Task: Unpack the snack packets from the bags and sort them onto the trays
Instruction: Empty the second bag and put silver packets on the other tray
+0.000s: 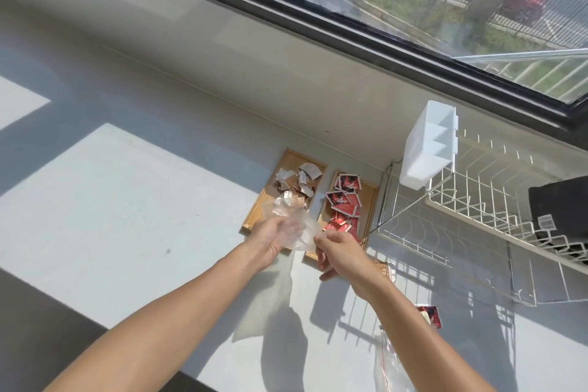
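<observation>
Both hands gripped a clear plastic bag [294, 229] over the near ends of two wooden trays: left hand [270, 237] curled around it, right hand [339, 250] pinching its edge. White packets [297, 180] filled the left tray [254, 216], red packets [345, 200] the right tray [370, 200]. Wire rack [477, 216] crowded the right; countertop [127, 200] sat wide open on the left.

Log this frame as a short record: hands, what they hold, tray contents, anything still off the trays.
left hand: gripping clear bag
right hand: pinching the bag's other edge
left tray: pale packets
right tray: red packets
off trays: one red packet and a second bag on the counter, near the right forearm
rack: right of trays
</observation>
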